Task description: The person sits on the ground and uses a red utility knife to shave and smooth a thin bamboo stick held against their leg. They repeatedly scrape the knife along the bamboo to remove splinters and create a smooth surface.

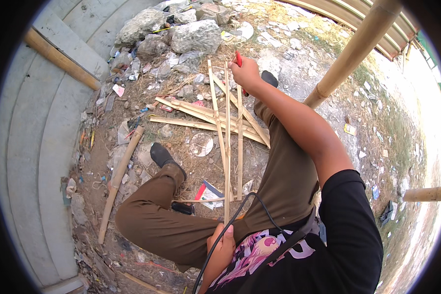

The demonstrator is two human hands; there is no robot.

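A long, split bamboo strip runs away from my lap, its near end gripped between the thumb and fingers of my left hand. At the strip's far end is my right hand, closed around a slim red tool that looks like a pen or a cutter; its exact kind is hard to make out. The right fingertips are at or touching the strip. Several more bamboo strips lie crossed on the ground between my legs and beyond my left foot.
A bamboo pole slants down at the right. Grey panels form a wall at the left. Large rocks sit at the far side. A thicker bamboo stick lies left of my knee. Litter covers the ground. A black cable crosses my lap.
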